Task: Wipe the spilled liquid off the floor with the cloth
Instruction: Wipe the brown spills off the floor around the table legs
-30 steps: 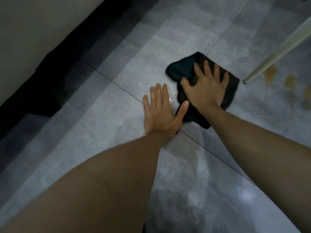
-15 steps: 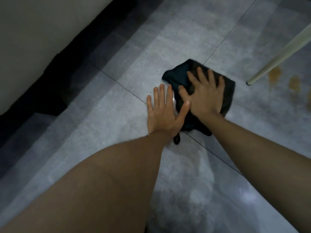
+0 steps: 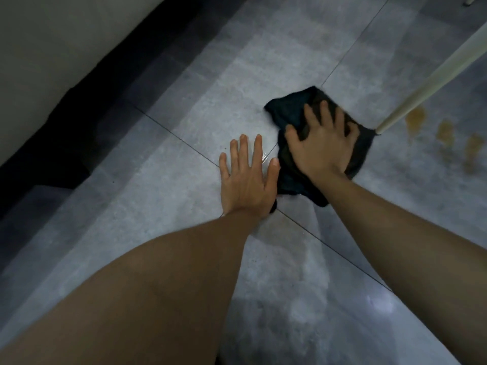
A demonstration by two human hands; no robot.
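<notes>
A dark crumpled cloth (image 3: pixel 292 180) lies on the grey tiled floor (image 3: pixel 163 201). My right hand (image 3: pixel 322 146) presses down on it, fingers spread and slightly curled into the fabric. My left hand (image 3: pixel 246 177) rests flat on the tile just left of the cloth, fingers apart, thumb touching the cloth's edge. A small wet glint (image 3: pixel 264 156) shows on the grout line between my hands. Brownish spill patches (image 3: pixel 445 133) sit on the floor to the right of the cloth.
A white slanted furniture leg (image 3: pixel 427 83) touches the floor right beside the cloth's far right corner. A pale wall with a dark baseboard strip (image 3: pixel 87 106) runs along the left. A second white leg tip (image 3: pixel 471 0) shows at the top right.
My right hand has pushed the cloth to the right, up to the white leg's foot, and its fingers have curled more. My left hand stays planted on the tile.
</notes>
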